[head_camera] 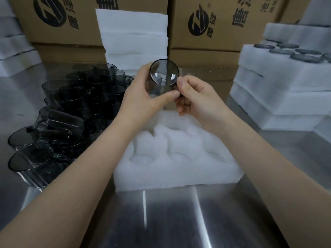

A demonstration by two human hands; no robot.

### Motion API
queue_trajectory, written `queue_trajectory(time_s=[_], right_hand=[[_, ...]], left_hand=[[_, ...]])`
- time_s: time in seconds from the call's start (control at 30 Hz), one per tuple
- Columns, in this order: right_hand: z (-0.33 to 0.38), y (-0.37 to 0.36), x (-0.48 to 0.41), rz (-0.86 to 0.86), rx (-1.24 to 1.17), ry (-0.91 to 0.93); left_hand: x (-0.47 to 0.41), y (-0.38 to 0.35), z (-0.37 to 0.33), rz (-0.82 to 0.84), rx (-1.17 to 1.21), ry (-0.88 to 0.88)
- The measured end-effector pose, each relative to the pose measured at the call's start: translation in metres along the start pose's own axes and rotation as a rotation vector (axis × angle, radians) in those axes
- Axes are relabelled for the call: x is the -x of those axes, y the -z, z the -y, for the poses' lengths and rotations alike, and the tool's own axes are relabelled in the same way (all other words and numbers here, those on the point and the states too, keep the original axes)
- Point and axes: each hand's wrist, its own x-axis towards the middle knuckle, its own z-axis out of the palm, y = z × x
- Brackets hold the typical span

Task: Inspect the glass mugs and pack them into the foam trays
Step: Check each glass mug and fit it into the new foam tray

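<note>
Steel bench [179, 221], cartons [223, 24] far | smoked glass mug [163, 76] held up over foam tray [161, 181], end-on to viewer | left hand [141, 102] wraps its wall, right hand [195, 101] pinches its right edge | judged rigid, slick, breakable: grip the body.

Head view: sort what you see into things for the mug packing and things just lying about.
For the job: glass mug held by left hand and right hand; foam tray below; mug pile at left; stacked trays at right.
Lying about: cardboard boxes; foam sheets at the back; steel table.
</note>
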Motion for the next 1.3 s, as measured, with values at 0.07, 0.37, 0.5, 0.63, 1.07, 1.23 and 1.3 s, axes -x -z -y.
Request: queue_trajectory(time_s=[0.07,0.37,0.5,0.63,1.07,1.23,1.3], right_hand=[[0.0,0.0,0.0,0.006,-0.018,-0.009],[0.005,0.0,0.003,0.123,-0.226,0.025],[0.007,0.0,0.005,0.148,-0.27,0.043],[0.009,0.0,0.006,0.138,-0.255,0.007],[0.009,-0.003,0.002,-0.088,0.108,-0.112],[0.009,0.001,0.001,-0.181,-0.123,-0.113],[0.008,0.003,0.002,-0.144,-0.137,-0.08]], left_hand=[[0.0,0.0,0.0,0.006,0.046,-0.005],[0.0,0.003,-0.004,-0.055,0.064,0.127],[0.001,0.003,-0.009,-0.028,0.005,0.187],[0.0,0.003,-0.01,0.009,-0.016,0.206],[0.004,-0.001,-0.011,0.007,-0.15,-0.002],[0.004,0.0,-0.011,-0.041,-0.125,-0.022],[0.005,0.0,-0.01,-0.047,-0.075,-0.019]])
